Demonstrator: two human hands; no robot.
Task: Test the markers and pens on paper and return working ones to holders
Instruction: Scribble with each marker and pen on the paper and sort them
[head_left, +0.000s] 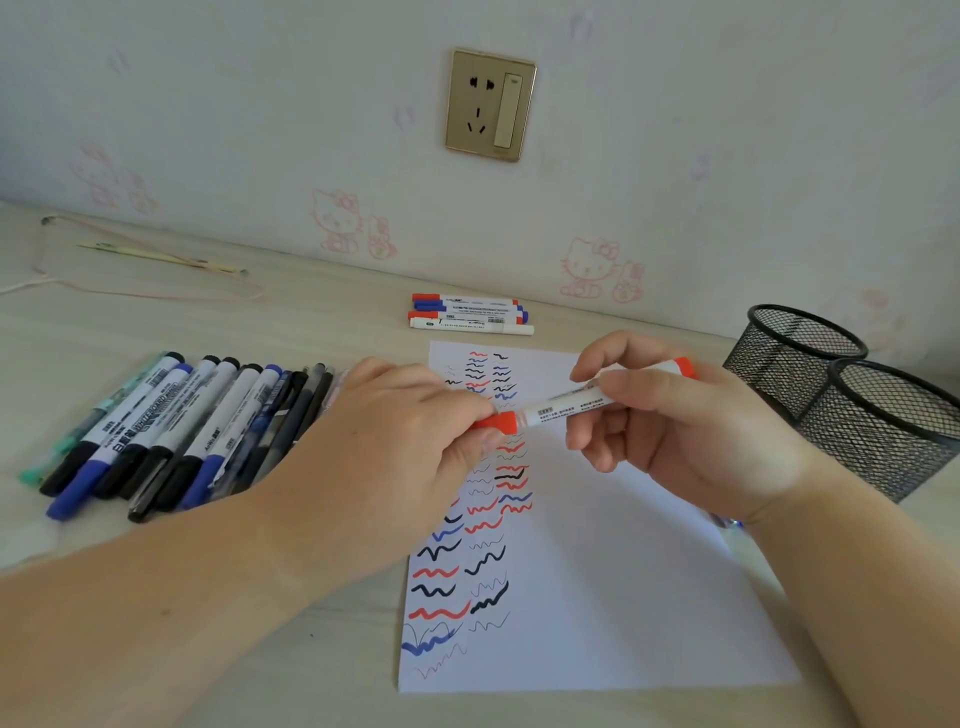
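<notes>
Red-capped marker (582, 402) held over paper (597, 571), off the table (322, 322): right hand (675, 431) curled round barrel, left hand (410, 441) pinching cap end. Squiggles (467, 545) down paper's left side. Pile of markers and pens (171, 431) lying left. Four markers (470, 313) by wall. Two mesh holders (852, 395) right.

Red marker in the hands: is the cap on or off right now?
On. The red cap sits flush against the red marker barrel, no tip showing; the left hand pinches it, the right hand grips the barrel.
</notes>
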